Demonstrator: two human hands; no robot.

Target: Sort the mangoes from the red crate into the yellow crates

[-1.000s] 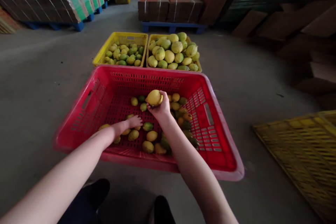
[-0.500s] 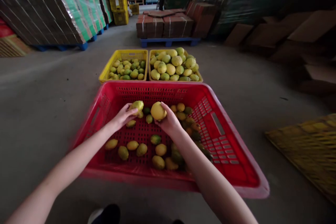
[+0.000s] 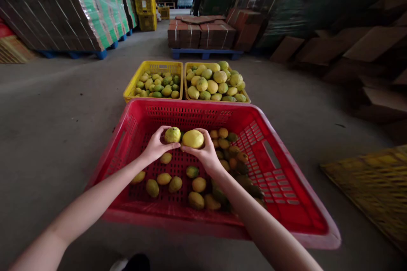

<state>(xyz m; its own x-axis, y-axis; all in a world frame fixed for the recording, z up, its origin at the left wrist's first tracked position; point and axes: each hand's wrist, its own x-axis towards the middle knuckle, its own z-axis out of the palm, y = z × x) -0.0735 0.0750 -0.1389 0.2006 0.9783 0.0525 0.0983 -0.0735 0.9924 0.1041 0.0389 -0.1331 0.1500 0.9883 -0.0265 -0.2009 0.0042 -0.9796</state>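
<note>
My left hand [image 3: 158, 146] is closed round a yellow-green lemon [image 3: 172, 134], its stem end turned up toward me. Beside it my right hand [image 3: 206, 151] grips a larger, yellower lemon [image 3: 193, 139] between thumb and fingers. Both fruits are held side by side over a big red plastic crate [image 3: 294, 178]. Loose lemons lie on the crate's slotted floor, among them a greenish one [image 3: 192, 172] and a yellow one [image 3: 164, 178]. More are bunched along its right side, partly hidden by my right forearm.
Behind the red crate stand two yellow crates: the left one [image 3: 129, 89] holds smaller green and yellow lemons, the right one [image 3: 248, 98] is heaped with larger ones. Flattened cartons [image 3: 203, 36] lie on a blue pallet farther back. A yellow slatted crate [image 3: 372, 182] is at right; a person stands far off.
The lemon in my left hand has turned so its end faces me. Both hands have come closer together, and the right-hand lemon now lies more sideways. The view has shifted slightly.
</note>
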